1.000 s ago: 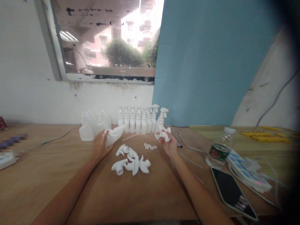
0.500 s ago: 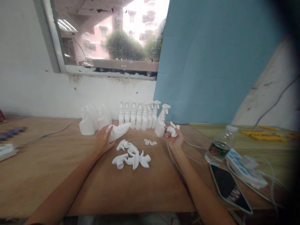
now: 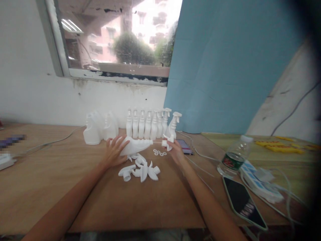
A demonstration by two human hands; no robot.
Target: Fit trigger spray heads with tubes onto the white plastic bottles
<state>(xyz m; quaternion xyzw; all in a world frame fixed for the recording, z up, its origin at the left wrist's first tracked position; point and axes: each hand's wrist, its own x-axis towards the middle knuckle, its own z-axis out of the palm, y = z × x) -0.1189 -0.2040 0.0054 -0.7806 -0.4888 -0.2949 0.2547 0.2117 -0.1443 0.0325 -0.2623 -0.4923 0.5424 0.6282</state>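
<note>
My left hand is wrapped round a white plastic bottle, which lies on its side in the air with its neck to the right. Between the fingers of my right hand is a white trigger sprayer head, facing the bottle's neck. A thin tube seems to span the short gap between them. Below the bottle, several loose trigger sprayer heads lie in a pile on the table. Small white ring washers lie just under the gap.
Several bottles with sprayer heads stand along the wall, with bottles without heads to their left. On the right are a water bottle, a phone, a power strip and thin tubes.
My right hand has moved left with the sprayer head, close to the bottle's neck. My left hand has levelled the bottle and shifted it right. A purple-screened device now shows behind my right hand.
</note>
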